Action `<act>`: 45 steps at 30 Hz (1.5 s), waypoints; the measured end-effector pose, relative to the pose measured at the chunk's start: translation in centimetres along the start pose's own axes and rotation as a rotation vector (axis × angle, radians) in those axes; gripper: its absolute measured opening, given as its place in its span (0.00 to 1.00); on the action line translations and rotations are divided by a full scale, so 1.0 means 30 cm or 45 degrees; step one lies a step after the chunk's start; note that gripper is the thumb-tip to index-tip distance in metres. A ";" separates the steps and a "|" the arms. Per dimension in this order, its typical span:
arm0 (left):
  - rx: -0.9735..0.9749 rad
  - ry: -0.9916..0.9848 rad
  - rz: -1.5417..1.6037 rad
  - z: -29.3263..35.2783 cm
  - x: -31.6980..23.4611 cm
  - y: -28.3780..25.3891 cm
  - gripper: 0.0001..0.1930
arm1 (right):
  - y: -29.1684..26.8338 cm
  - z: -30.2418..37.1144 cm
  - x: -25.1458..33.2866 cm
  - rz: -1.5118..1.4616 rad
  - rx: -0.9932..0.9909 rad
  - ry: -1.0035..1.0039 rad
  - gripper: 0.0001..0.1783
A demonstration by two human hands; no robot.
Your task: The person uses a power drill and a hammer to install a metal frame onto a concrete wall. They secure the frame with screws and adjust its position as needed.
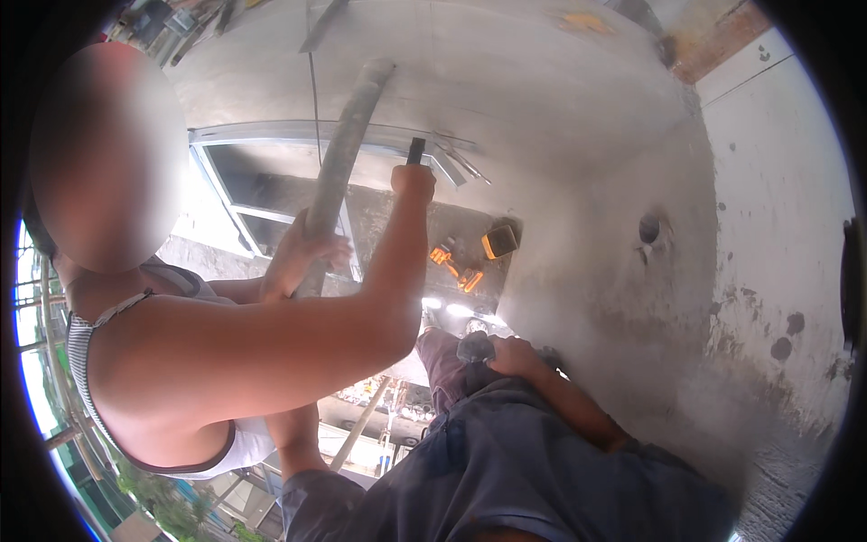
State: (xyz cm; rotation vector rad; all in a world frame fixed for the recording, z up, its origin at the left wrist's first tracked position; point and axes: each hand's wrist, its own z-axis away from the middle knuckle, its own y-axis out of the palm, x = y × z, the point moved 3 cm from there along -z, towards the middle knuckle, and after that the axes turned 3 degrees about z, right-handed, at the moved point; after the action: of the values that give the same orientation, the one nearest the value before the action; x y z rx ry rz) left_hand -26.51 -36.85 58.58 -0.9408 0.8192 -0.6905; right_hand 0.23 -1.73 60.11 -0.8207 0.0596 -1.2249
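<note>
My right hand (517, 356) is closed around a dark grey tool with a rounded end (475, 348), held in front of my waist; its exact kind I cannot make out. My left forearm (293, 438) rises from the lower edge and passes behind a co-worker's arm (271, 352), so my left hand cannot be identified for certain. A hand grips a long grey pipe (348, 149) roughly in line with that forearm, but whose it is I cannot tell. The co-worker's near hand (414, 181) holds a black-handled tool (416, 151) to the right of the pipe.
Beyond the pipe is a silver metal frame (271, 133). Orange tools (456, 269) and a yellow-and-black box (499, 241) lie farther off, below slim metal tools (461, 158). On the right stands a grey plastered wall (614, 271) with a round hole (648, 228). Poles and plants show at lower left.
</note>
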 end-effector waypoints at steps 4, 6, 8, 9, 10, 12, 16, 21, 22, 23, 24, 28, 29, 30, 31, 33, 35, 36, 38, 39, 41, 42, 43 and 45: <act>0.216 0.364 -0.684 0.026 -0.224 -0.053 0.16 | 0.023 0.030 -0.077 -0.030 -0.113 0.072 0.31; 0.226 0.451 -0.759 0.043 -0.237 -0.091 0.19 | 0.014 0.032 -0.071 -0.040 -0.101 0.077 0.31; 0.243 0.464 -0.792 0.058 -0.230 -0.131 0.21 | -0.002 0.036 -0.049 -0.059 -0.091 0.065 0.30; 0.248 0.471 -0.804 0.064 -0.220 -0.153 0.22 | -0.009 0.034 -0.038 -0.071 -0.090 0.051 0.30; 0.253 0.477 -0.816 0.070 -0.211 -0.175 0.23 | -0.014 0.032 -0.030 -0.083 -0.089 0.037 0.30; 0.278 0.503 -0.826 0.078 -0.234 -0.185 0.24 | -0.006 0.027 -0.042 -0.078 -0.068 0.051 0.32; 0.400 0.645 -0.884 0.088 -0.396 -0.110 0.22 | 0.024 0.067 -0.124 -0.062 -0.031 0.212 0.32; 0.548 0.541 -0.975 -0.108 -0.096 -0.180 0.28 | -0.017 -0.004 0.007 -0.056 -0.040 0.030 0.32; 0.577 0.600 -0.990 -0.091 -0.169 -0.139 0.28 | -0.013 0.009 -0.025 -0.062 -0.027 0.076 0.32; 0.573 0.600 -0.985 -0.063 -0.226 -0.105 0.28 | -0.009 0.023 -0.051 -0.083 -0.007 0.119 0.31; 0.564 0.576 -0.984 -0.039 -0.242 -0.093 0.28 | -0.025 0.040 -0.048 -0.097 0.013 0.138 0.30; 0.441 0.691 -1.039 0.018 -0.269 -0.068 0.21 | -0.036 0.054 -0.055 -0.121 0.053 0.200 0.31; 0.411 0.727 -1.059 0.036 -0.280 -0.047 0.17 | -0.033 0.060 -0.062 -0.123 0.062 0.211 0.31; 0.378 0.762 -1.079 0.044 -0.291 -0.033 0.14 | -0.032 0.065 -0.068 -0.124 0.071 0.219 0.31; 0.306 0.755 -1.076 0.008 -0.210 -0.041 0.12 | -0.047 0.047 -0.032 -0.105 0.075 0.175 0.31; 0.202 0.776 -1.009 -0.041 -0.170 0.015 0.10 | -0.047 0.044 -0.030 -0.118 0.063 0.162 0.31; 0.132 0.677 -0.886 -0.037 -0.126 0.015 0.10 | -0.041 0.034 -0.020 -0.122 0.023 0.117 0.32; 0.105 0.613 -0.803 -0.037 -0.123 0.014 0.10 | -0.036 0.035 -0.023 -0.124 -0.013 0.101 0.32; 0.152 0.733 -0.977 -0.043 -0.094 -0.009 0.11 | -0.032 0.022 -0.017 -0.113 -0.043 0.058 0.32; 0.196 0.736 -1.006 -0.034 -0.098 -0.020 0.11 | -0.031 0.021 -0.016 -0.107 -0.034 0.052 0.32; 0.312 0.747 -0.990 0.028 -0.239 -0.032 0.12 | -0.013 0.047 -0.072 -0.119 -0.017 0.118 0.32; 0.377 0.726 -0.961 0.064 -0.318 -0.056 0.13 | -0.005 0.063 -0.102 -0.130 -0.014 0.159 0.32; 0.404 0.658 -0.969 0.058 -0.305 -0.097 0.13 | -0.009 0.059 -0.091 -0.125 -0.009 0.150 0.32; 0.380 0.519 -0.950 -0.003 -0.228 -0.197 0.14 | -0.028 0.041 -0.046 -0.103 -0.015 0.096 0.32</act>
State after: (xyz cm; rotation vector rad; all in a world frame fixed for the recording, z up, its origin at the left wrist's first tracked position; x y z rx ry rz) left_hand -31.04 -33.92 65.84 -0.8322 0.6758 -1.6465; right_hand -0.39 0.01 60.96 -0.7938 0.0958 -1.3327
